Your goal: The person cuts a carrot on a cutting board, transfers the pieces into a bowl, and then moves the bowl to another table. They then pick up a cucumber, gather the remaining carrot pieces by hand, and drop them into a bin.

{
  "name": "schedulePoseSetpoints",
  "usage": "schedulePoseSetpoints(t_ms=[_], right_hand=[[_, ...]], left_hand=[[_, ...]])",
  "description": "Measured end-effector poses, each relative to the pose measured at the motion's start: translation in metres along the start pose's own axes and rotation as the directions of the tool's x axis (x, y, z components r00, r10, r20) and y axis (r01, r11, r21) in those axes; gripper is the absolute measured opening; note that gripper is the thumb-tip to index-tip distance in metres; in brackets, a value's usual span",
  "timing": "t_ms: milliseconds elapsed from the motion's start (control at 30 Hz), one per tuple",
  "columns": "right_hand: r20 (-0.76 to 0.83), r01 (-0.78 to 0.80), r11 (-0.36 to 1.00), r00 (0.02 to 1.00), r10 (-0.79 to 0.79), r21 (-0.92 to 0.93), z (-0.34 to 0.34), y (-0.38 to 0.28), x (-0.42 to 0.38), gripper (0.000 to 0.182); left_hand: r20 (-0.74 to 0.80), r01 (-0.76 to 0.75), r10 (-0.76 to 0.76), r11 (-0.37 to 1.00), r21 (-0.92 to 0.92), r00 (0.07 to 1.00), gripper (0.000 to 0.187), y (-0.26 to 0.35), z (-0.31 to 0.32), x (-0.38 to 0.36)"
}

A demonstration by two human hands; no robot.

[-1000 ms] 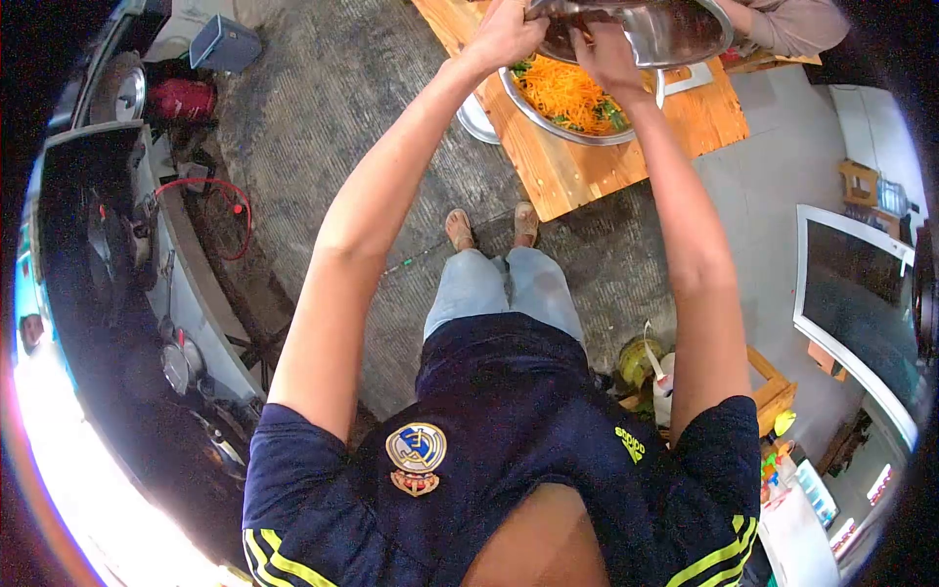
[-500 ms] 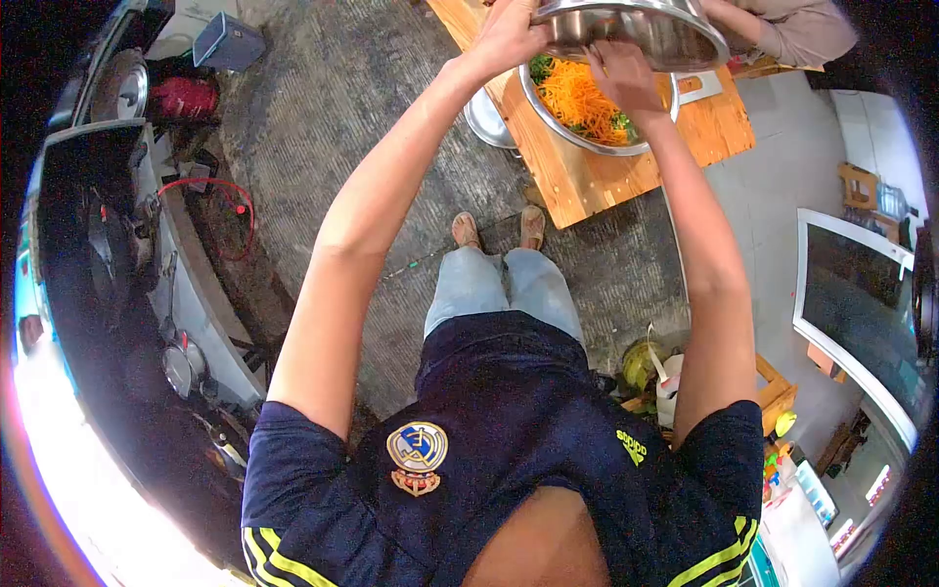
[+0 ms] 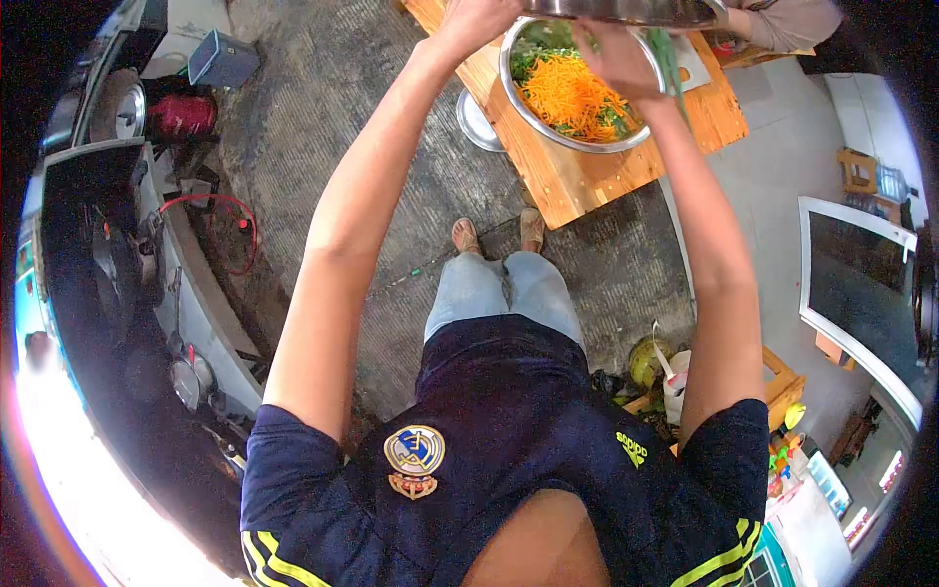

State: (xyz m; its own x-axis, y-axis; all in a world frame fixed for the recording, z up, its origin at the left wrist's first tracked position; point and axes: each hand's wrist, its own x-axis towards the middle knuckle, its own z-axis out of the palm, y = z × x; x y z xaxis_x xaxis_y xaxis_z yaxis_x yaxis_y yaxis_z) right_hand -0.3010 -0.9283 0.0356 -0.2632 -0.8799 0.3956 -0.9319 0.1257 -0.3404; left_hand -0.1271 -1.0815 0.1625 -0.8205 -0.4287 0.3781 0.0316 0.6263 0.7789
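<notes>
Two steel bowls in play over the wooden table (image 3: 587,176): the lower bowl (image 3: 548,127) sits on it, filled with shredded carrot (image 3: 572,93) and greens; I hold the upper bowl (image 3: 626,10) tilted above it at the frame's top edge. My left hand (image 3: 479,20) is clenched on its rim; my right hand (image 3: 621,59) reaches under it, fingers seemingly loose, grip unclear. Judgement: keep the tilted rim inside the lower bowl's edge and sweep inward, so nothing spills.
</notes>
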Motion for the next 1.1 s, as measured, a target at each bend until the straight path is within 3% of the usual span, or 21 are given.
schedulePoseSetpoints(t_ms=[67,100,167,267,367,467,500,600,633,733,767,833,900,933,1033,1067,1100], right_hand=[[0.103,0.041,0.992,0.993,-0.053,0.117,0.001,-0.014,-0.024,0.024],[0.142,-0.034,0.992,0.99,0.017,0.121,0.006,-0.013,-0.038,0.022],[0.22,-0.184,0.975,0.963,0.153,0.124,0.013,-0.006,-0.063,0.017],[-0.175,-0.18,0.94,0.956,0.237,0.288,-0.011,-0.027,-0.051,0.017],[-0.505,-0.037,0.978,0.86,-0.074,-0.207,-0.031,-0.038,-0.007,0.02],[-0.387,-0.221,0.907,0.919,0.071,-0.359,-0.031,-0.037,0.001,0.045],[-0.379,-0.153,0.939,0.925,0.026,-0.308,-0.022,-0.024,0.004,0.026],[-0.29,0.036,0.968,0.951,-0.11,-0.249,0.003,-0.038,-0.022,0.028],[-0.275,0.105,0.99,0.953,-0.126,-0.093,0.01,-0.042,-0.028,0.031],[0.069,-0.161,0.982,0.986,0.155,0.095,0.001,-0.054,-0.042,0.031],[-0.144,-0.108,0.993,0.983,0.115,0.05,-0.001,-0.051,-0.032,0.032],[-0.533,-0.04,0.997,0.846,-0.004,-0.07,-0.013,-0.043,0.001,0.032],[-0.248,-0.314,0.949,0.917,0.313,0.034,-0.051,-0.061,0.036,0.037],[-0.087,-0.452,0.89,0.886,0.455,0.054,-0.06,-0.069,0.047,0.039],[0.023,-0.48,0.877,0.877,0.48,-0.003,-0.04,-0.074,0.053,0.031],[-0.218,-0.3,0.952,0.934,0.282,-0.052,-0.027,-0.071,0.055,0.03],[-0.428,-0.125,0.982,0.902,0.051,-0.145,-0.007,-0.066,0.055,0.028]], left_hand=[[-0.073,-0.087,0.09,0.995,0.051,0.993,0.082,-0.009,-0.001,0.003],[-0.107,-0.128,0.136,0.989,0.08,0.985,0.083,-0.013,-0.003,0.004],[-0.107,-0.099,0.093,0.994,-0.053,0.99,0.084,-0.014,-0.008,0.004],[-0.1,-0.073,0.062,0.991,-0.116,0.993,0.085,-0.009,-0.01,0.003],[-0.096,-0.106,0.105,0.994,-0.008,0.99,0.083,-0.011,-0.003,0.0],[-0.102,-0.137,0.148,0.985,0.102,0.984,0.082,-0.016,0.006,-0.004],[-0.105,-0.14,0.152,0.983,0.118,0.983,0.081,-0.018,0.008,-0.004],[-0.135,-0.149,0.16,0.985,0.088,0.978,0.08,-0.013,0.009,-0.004],[-0.136,-0.13,0.138,0.989,0.067,0.981,0.08,-0.011,0.006,-0.004],[-0.139,-0.065,0.071,0.997,0.044,0.988,0.081,-0.007,-0.002,-0.004],[-0.138,-0.043,0.049,0.998,0.042,0.989,0.081,-0.007,-0.003,-0.004],[-0.138,-0.063,0.067,0.998,0.028,0.988,0.082,-0.012,0.0,-0.005],[-0.119,-0.073,0.072,0.997,-0.006,0.99,0.082,-0.012,0.005,-0.006],[-0.102,-0.072,0.068,0.997,-0.033,0.992,0.082,-0.01,0.008,-0.007],[-0.138,-0.115,0.117,0.993,0.025,0.983,0.081,-0.011,0.018,-0.006],[-0.165,-0.136,0.146,0.988,0.07,0.975,0.08,-0.013,0.02,-0.004],[-0.162,-0.081,0.076,0.996,-0.026,0.984,0.079,-0.004,0.019,-0.006]])
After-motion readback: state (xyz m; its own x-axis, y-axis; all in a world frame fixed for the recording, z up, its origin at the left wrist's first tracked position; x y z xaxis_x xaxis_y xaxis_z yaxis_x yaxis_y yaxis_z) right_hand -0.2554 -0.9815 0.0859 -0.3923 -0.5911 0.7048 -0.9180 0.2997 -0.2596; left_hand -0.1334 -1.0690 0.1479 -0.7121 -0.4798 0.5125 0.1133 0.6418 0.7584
